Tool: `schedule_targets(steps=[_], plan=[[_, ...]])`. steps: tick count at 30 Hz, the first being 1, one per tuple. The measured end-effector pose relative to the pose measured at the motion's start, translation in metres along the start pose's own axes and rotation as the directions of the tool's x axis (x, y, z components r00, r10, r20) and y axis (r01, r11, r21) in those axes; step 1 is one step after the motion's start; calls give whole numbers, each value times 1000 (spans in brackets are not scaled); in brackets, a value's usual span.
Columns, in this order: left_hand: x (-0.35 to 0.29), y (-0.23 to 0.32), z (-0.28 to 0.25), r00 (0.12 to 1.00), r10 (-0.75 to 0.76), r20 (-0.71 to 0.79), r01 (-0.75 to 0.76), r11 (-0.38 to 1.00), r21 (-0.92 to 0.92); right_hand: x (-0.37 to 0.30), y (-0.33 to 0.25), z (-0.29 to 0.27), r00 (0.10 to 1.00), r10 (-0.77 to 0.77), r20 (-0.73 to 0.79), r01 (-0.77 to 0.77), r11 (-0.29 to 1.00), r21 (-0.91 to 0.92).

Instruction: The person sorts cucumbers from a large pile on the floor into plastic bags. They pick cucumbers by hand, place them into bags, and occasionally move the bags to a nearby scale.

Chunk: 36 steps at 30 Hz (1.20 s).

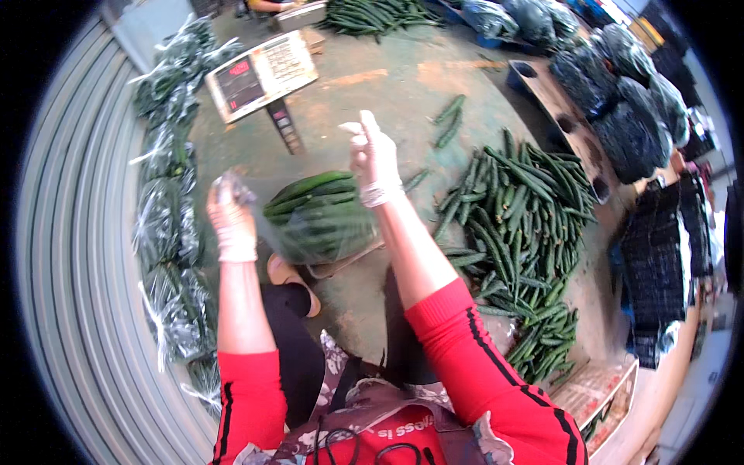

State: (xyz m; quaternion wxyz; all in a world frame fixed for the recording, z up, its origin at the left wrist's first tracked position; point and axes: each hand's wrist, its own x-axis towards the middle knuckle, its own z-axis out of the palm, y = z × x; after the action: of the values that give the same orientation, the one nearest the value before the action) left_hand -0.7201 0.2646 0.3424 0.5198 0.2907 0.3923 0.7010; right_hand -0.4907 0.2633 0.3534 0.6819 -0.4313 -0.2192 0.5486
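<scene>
A clear plastic bag (280, 236) full of dark green cucumbers (325, 221) rests in front of my feet, on a low flat support. My left hand (232, 217), in a thin whitish glove, is closed on gathered film at the bag's left side. Film stretches from those fingers toward the cucumbers. My right hand (375, 159), gloved likewise, is raised just above the right end of the cucumbers. Its thumb and forefinger stand apart while the other fingers curl a little. I make out no film between them.
Beyond the bag stands a weighing scale display (262, 75) on a post. A big pile of loose cucumbers (515, 225) covers the floor at right, another (380, 17) lies at the back. Filled bags (159, 221) line the ribbed wall (74, 256). A crate (601, 395) sits at lower right.
</scene>
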Motion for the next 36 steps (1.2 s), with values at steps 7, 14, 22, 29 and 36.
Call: schedule_targets(steps=[7, 14, 22, 29, 36], plan=[[15, -17, -11, 923, -372, -99, 384, 908, 171, 31, 21, -21, 999, 52, 0, -44, 829, -558], [23, -20, -34, 927, -373, 41, 311, 825, 471, -17, -25, 1, 963, -263, 59, 66, 17, -998], [28, -36, -39, 939, -279, 199, 72, 729, 681, -42, -35, 2, 838, -401, 371, 445, 108, -889], [35, -40, -29, 905, -416, 88, 253, 693, 675, -39, -42, -18, 845, -403, 350, 433, 135, -891], [30, -42, -25, 878, -426, 216, 262, 808, 528, -35, -47, -30, 910, -140, 390, 406, 116, -907]])
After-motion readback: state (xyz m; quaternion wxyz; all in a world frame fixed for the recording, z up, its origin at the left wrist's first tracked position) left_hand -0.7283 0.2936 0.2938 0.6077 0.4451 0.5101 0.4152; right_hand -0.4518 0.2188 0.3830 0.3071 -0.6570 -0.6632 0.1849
